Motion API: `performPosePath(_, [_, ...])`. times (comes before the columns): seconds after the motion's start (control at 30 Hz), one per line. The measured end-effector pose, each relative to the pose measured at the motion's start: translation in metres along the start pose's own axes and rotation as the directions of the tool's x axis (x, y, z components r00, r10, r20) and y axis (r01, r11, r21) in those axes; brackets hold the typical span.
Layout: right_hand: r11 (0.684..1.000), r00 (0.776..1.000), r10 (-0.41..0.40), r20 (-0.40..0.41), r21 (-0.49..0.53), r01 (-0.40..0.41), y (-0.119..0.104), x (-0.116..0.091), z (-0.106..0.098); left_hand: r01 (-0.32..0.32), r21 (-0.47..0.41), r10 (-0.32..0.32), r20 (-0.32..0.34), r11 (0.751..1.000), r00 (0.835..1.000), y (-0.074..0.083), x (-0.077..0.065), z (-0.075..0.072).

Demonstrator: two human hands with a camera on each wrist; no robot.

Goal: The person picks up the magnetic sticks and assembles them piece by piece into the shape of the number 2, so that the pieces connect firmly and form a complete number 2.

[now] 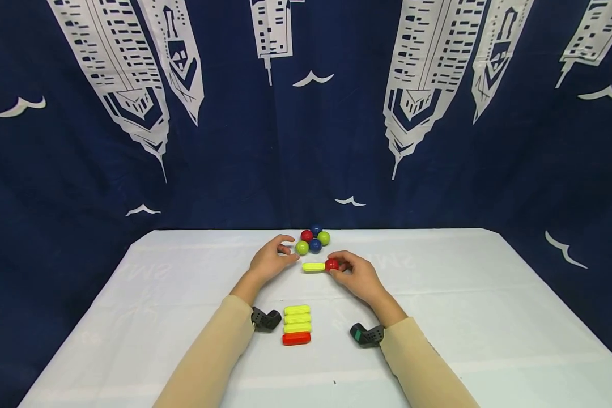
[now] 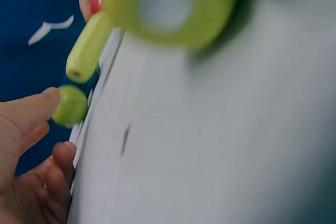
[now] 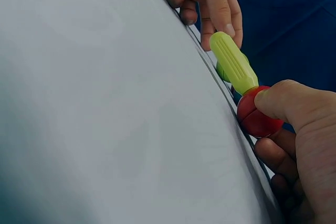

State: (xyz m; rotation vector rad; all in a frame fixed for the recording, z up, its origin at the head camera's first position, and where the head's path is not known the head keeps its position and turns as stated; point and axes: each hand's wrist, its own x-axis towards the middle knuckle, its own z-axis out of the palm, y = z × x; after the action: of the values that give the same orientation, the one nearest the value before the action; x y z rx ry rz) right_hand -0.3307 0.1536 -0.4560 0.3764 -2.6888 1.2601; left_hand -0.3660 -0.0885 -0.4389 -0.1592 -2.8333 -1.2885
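Observation:
My right hand pinches a red ball between thumb and fingers. A ribbed yellow stick is joined end-on to that ball and points toward my left hand. The left hand holds nothing; its fingers are spread and loosely bent, a short gap from the stick's free end. Just beyond the left fingertips lies a green ball, beside a blue ball, a second red ball, another green ball and another blue one.
Between the forearms, three yellow sticks and a red stick lie in a row on the white table. A dark blue curtain with white prints hangs behind the table's far edge. Each wrist wears a black camera.

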Motion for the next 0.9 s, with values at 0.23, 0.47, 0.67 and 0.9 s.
performPosePath(0.23, [1.000,1.000,0.004,-0.004,-0.004,-0.004,0.001,0.001,-0.003,0.019,0.012,-0.019,0.005,1.000,1.000,0.004,0.012,0.002])
performPosePath(0.47, [1.000,1.000,0.003,-0.001,-0.008,-0.003,0.004,-0.001,0.000,-0.004,0.156,0.004,0.003,0.988,1.000,0.006,0.014,0.013])
performPosePath(0.67, [1.000,1.000,-0.018,-0.005,-0.010,0.018,0.003,-0.001,0.001,-0.011,0.181,0.014,-0.016,0.983,1.000,0.007,0.014,0.013])
performPosePath(0.9, [1.000,1.000,-0.009,-0.005,-0.017,0.009,0.001,0.001,0.000,-0.010,0.158,0.012,-0.010,0.987,1.000,0.007,0.016,0.010])
